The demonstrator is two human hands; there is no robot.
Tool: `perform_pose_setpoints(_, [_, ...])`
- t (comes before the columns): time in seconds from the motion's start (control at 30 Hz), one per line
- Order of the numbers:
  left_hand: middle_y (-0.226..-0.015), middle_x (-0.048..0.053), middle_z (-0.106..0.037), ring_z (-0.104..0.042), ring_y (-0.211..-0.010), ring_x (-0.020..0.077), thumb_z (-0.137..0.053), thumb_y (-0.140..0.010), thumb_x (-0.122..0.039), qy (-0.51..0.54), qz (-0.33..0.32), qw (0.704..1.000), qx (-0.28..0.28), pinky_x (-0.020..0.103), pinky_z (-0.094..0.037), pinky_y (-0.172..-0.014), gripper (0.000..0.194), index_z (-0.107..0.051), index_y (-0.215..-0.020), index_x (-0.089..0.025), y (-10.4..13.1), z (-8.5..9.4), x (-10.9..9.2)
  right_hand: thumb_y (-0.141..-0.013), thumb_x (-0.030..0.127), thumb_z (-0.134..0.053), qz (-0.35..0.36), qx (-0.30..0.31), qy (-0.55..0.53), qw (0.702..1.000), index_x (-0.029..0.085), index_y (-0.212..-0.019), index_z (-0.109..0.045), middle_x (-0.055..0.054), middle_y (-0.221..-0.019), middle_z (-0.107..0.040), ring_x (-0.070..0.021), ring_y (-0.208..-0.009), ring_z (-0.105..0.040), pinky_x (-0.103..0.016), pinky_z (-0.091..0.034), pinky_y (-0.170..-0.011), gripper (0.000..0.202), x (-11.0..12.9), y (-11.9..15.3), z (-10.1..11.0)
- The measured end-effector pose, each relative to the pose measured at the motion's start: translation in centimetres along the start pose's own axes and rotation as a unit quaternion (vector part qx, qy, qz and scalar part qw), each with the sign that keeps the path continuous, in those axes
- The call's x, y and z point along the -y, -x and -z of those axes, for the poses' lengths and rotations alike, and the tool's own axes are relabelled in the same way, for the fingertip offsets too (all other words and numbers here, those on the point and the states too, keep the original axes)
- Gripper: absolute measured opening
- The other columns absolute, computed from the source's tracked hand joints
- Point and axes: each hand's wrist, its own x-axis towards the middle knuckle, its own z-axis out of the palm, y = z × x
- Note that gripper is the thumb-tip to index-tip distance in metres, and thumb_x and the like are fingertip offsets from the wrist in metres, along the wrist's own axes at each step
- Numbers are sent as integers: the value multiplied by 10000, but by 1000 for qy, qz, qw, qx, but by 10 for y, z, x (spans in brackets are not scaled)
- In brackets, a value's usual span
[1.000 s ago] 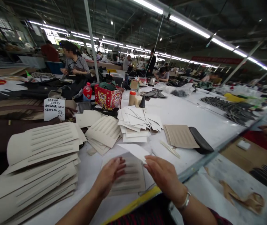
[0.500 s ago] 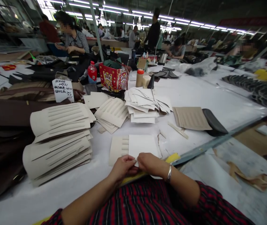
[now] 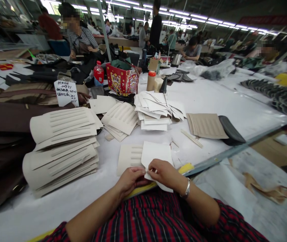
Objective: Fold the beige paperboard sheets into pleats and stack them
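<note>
The smooth white thin sheet (image 3: 155,151) now sits more askew over a flat cream ribbed panel (image 3: 129,156) on the white bench (image 3: 201,104), its alignment apparently unsettled. Left hand (image 3: 132,179) and right hand (image 3: 166,174) both pinch its near edge in a fingertip grip, beside a stack of curved, matte cream ribbed panels (image 3: 62,156).

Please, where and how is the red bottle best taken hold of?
Probably by its narrower upper part, just below the cap, with the fingers coming down from above. The red bottle stands upright with its cap on top, and the red patterned box is close at its right, leaving little room for fingers there.
</note>
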Motion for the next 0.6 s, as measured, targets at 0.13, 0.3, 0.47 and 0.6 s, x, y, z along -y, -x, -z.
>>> perform_pose_setpoints(0.13, [-758,31,-657,-609,-750,152,-658,-686,-278,-19,-1,1000,5,304,-491,-767,168,-652,-764,-130,3,-2,0,-838,292,-457,-13,6,17,1000,184,-795,-607,-18,-756,-580,-118,-704,-514,-220,-350,-644,190,6,2,0])
perform_pose_setpoints(0.3, [-690,10,-650,-609,-697,145,-660,-675,-307,-41,-4,999,8,312,-477,-775,187,-656,-741,-132,3,-3,2,-815,237,-464,-16,23,73,997,165,-755,-593,-27,-739,-581,-122,-683,-507,-229,-324,-624,160,10,3,-4])
perform_pose_setpoints(0.47, [-670,15,-652,-607,-657,137,-662,-671,-322,-72,-14,997,9,277,-479,-717,202,-649,-738,-133,3,-2,4,-799,189,-463,-7,0,65,998,171,-745,-569,-13,-736,-576,-118,-694,-503,-225,-331,-636,120,6,3,-8])
perform_pose_setpoints(0.6, [-719,21,-665,-621,-716,153,-633,-704,-366,-42,-3,999,13,299,-482,-735,219,-625,-746,-152,5,-5,2,-803,181,-458,-7,-37,24,999,174,-747,-548,-5,-736,-564,-112,-702,-497,-222,-343,-653,107,5,4,-8])
